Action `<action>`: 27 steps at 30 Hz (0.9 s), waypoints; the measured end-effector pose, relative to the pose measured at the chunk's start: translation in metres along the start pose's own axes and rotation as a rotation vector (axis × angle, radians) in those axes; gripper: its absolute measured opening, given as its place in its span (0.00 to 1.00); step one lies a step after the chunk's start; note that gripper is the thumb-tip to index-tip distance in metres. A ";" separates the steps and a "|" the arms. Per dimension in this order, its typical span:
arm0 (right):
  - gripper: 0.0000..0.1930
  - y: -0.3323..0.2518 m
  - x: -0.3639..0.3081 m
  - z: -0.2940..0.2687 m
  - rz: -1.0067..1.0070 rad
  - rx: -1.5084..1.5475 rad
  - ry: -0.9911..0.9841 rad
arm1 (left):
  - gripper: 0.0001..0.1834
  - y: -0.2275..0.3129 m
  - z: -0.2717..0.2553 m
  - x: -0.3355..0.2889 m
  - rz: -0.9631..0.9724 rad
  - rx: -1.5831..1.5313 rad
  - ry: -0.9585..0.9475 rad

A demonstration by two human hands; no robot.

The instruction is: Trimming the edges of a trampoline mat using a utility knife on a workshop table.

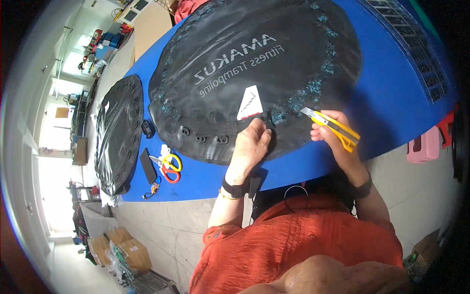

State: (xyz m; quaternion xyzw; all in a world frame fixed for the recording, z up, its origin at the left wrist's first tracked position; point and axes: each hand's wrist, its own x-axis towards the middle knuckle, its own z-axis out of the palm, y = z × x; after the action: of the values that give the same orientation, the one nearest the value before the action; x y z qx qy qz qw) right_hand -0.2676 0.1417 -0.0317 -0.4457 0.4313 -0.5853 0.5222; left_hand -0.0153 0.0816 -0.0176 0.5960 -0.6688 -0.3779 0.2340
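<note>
A large round black trampoline mat (230, 103) with a speckled teal ring and light lettering lies on the blue table. My left hand (250, 144) is closed at its near edge, fingers curled down on the black edge band; what lies under the fingertips is partly hidden. Just beyond those fingers, a white label (251, 100) with dark marks and a red edge rests on the mat. My right hand (342, 151) grips a yellow utility knife (339, 130) above the mat's right side. Its blade is out and points up and left, apart from the mat.
Scissors (171, 166) with yellow and red handles lie on the blue table (387, 117), beside a flat black object (148, 165). A second black mat (117, 132) is at the left. Pink stool (424, 146) at right; cardboard boxes (129, 247) on the floor.
</note>
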 end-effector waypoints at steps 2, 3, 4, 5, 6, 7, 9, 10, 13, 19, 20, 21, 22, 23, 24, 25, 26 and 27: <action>0.18 -0.002 0.001 0.001 0.016 -0.004 -0.004 | 0.08 0.003 -0.003 0.003 -0.003 -0.029 -0.025; 0.18 -0.002 0.001 0.001 0.036 -0.007 0.004 | 0.08 0.007 -0.005 0.002 -0.070 -0.041 -0.059; 0.18 -0.002 0.001 0.001 0.034 -0.014 0.004 | 0.09 0.006 -0.005 0.003 -0.002 -0.011 -0.056; 0.18 -0.002 0.001 0.001 0.030 -0.019 -0.001 | 0.10 0.005 -0.005 0.004 0.066 0.018 -0.054; 0.18 -0.003 0.001 0.001 0.044 -0.017 0.007 | 0.10 0.005 -0.008 0.006 0.068 0.013 -0.049; 0.19 -0.004 0.001 0.001 0.062 -0.014 0.015 | 0.11 0.008 -0.011 0.008 0.127 0.090 -0.076; 0.19 -0.004 0.001 0.002 0.065 -0.016 0.021 | 0.12 0.015 -0.017 0.014 0.185 0.162 -0.106; 0.19 -0.004 0.001 0.003 0.069 -0.014 0.027 | 0.14 0.018 -0.021 0.018 0.194 0.163 -0.117; 0.19 -0.008 0.001 0.007 0.095 0.013 0.046 | 0.19 0.041 -0.031 0.031 0.014 0.026 -0.245; 0.19 -0.007 0.001 0.006 0.086 -0.012 0.040 | 0.15 0.034 -0.027 0.054 -0.084 0.000 -0.318; 0.19 -0.006 0.001 0.006 0.096 -0.016 0.051 | 0.12 0.034 -0.028 0.054 -0.080 -0.032 -0.316; 0.19 -0.005 0.002 0.006 0.091 -0.014 0.038 | 0.10 0.028 -0.028 0.057 -0.109 -0.085 -0.338; 0.20 -0.005 0.001 0.006 0.086 -0.016 0.024 | 0.08 0.024 -0.028 0.060 -0.127 -0.149 -0.353; 0.20 -0.005 0.000 0.006 0.097 -0.022 0.032 | 0.07 0.021 -0.029 0.062 -0.145 -0.213 -0.368; 0.20 -0.005 0.000 0.007 0.073 -0.034 0.020 | 0.07 0.016 -0.029 0.064 -0.149 -0.305 -0.373; 0.20 -0.003 -0.001 0.007 0.047 -0.045 0.003 | 0.08 0.014 -0.031 0.066 -0.149 -0.352 -0.400; 0.20 -0.002 -0.002 0.008 0.055 -0.048 0.003 | 0.08 0.009 -0.033 0.067 -0.143 -0.374 -0.422; 0.21 -0.002 -0.003 0.008 0.057 -0.062 -0.005 | 0.08 0.006 -0.034 0.068 -0.136 -0.395 -0.443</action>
State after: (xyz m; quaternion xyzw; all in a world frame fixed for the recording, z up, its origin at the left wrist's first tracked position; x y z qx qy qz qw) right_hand -0.2600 0.1450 -0.0282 -0.4506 0.4603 -0.5557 0.5256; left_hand -0.0048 0.0072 -0.0019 0.4855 -0.5755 -0.6363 0.1679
